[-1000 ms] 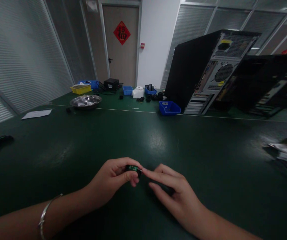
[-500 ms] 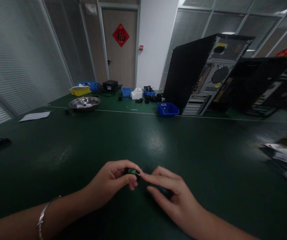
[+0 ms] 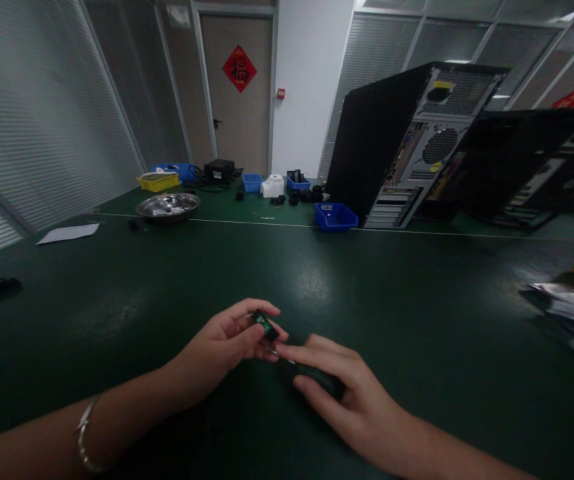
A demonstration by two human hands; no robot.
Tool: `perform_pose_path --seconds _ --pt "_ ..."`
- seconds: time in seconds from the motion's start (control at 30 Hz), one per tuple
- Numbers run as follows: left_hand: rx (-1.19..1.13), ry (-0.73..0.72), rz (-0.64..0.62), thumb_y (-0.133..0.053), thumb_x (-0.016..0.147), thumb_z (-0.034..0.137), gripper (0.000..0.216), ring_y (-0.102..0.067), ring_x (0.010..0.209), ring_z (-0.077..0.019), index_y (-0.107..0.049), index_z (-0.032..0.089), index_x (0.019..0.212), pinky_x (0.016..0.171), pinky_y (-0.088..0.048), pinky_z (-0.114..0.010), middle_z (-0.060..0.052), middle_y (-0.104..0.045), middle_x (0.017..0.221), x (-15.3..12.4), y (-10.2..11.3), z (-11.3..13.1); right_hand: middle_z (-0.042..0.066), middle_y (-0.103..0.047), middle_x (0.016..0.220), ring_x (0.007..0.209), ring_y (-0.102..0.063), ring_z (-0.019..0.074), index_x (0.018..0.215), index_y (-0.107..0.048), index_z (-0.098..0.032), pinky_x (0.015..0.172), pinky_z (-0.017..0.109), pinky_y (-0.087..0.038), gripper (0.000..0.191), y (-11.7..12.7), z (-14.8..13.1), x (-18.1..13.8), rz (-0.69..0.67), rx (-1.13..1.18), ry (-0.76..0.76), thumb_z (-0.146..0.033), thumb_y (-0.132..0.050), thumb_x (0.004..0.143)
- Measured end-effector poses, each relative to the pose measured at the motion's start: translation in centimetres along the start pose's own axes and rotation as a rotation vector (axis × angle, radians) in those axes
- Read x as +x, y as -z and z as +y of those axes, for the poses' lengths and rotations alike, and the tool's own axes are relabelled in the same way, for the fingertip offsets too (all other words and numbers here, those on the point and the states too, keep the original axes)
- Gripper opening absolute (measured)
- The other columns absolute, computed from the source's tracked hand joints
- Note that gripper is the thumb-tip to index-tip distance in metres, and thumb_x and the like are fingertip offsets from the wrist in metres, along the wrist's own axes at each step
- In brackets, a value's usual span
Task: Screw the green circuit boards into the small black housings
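Note:
My left hand (image 3: pixel 227 347) pinches a small dark part with a green circuit board (image 3: pixel 265 326) between thumb and fingers, tilted, just above the green table (image 3: pixel 317 287). A silver bracelet is on that wrist. My right hand (image 3: pixel 339 390) lies beside it with the fingers curled round a dark slim tool (image 3: pixel 317 377). The tool's thin metal tip (image 3: pixel 279 353) reaches to just under the small part.
An open computer tower (image 3: pixel 407 143) stands at the back right with a blue bin (image 3: pixel 337 215) before it. A steel bowl (image 3: pixel 167 205), yellow and blue bins and a white sheet (image 3: pixel 68 233) lie at the back left. Packets (image 3: pixel 571 307) sit at the right edge.
My left hand has lifted a little and tilted the small part. My right hand has drawn slightly lower, with the tool's tip now showing under the part.

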State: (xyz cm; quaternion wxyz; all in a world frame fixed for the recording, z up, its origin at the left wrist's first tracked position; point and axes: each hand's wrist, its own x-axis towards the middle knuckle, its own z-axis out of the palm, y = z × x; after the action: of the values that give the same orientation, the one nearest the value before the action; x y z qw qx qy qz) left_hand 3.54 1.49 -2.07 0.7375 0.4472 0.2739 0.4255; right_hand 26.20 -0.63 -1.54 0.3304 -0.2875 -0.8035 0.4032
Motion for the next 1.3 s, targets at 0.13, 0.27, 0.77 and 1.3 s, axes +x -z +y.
perform_pose_path --seconds 0.13,0.27,0.77,1.3 --pt "-0.077 0.025 0.086 -0.065 0.089 0.015 0.038 -0.066 0.100 -0.0246 -0.050 0.018 0.124 0.093 -0.045 -0.041 -0.008 -0.070 0.104 0.0 -0.1 0.3 0.004 -0.061 0.097 0.087 -0.059 0.0172 0.133 -0.057 -0.030 0.076 0.031 -0.047 0.041 -0.1 0.1 0.0 0.019 -0.011 -0.009 -0.013 -0.054 0.095" --pt "0.004 0.008 0.087 -0.062 0.088 0.014 0.024 -0.062 0.092 -0.0200 -0.054 0.020 0.110 0.082 -0.043 -0.034 -0.007 -0.069 0.103 0.0 0.3 0.2 0.004 -0.061 0.094 0.083 -0.059 0.0169 0.133 -0.057 -0.029 0.072 0.030 -0.046 0.040 0.0 0.1 0.0 0.029 -0.016 -0.045 -0.015 -0.053 0.096" --pt "0.751 -0.096 0.025 -0.053 0.096 0.025 0.021 -0.056 0.077 -0.0162 -0.065 0.023 0.113 0.070 -0.045 -0.028 -0.002 -0.062 0.092 -1.0 0.1 0.3 0.004 -0.061 0.091 0.080 -0.059 0.0176 0.132 -0.059 -0.026 0.069 0.031 -0.046 0.038 0.0 0.4 0.2 0.075 -0.080 -0.074 -0.017 -0.053 0.096" --pt "0.363 0.034 0.106 -0.067 0.086 0.032 0.023 -0.056 0.068 -0.0153 -0.075 0.015 0.101 0.061 -0.043 -0.025 -0.005 -0.068 0.078 -0.8 -0.1 0.3 0.004 -0.061 0.090 0.078 -0.059 0.0170 0.131 -0.061 -0.026 0.067 0.030 -0.047 0.039 -0.2 0.1 0.2 0.085 -0.091 -0.077 -0.016 -0.053 0.094"
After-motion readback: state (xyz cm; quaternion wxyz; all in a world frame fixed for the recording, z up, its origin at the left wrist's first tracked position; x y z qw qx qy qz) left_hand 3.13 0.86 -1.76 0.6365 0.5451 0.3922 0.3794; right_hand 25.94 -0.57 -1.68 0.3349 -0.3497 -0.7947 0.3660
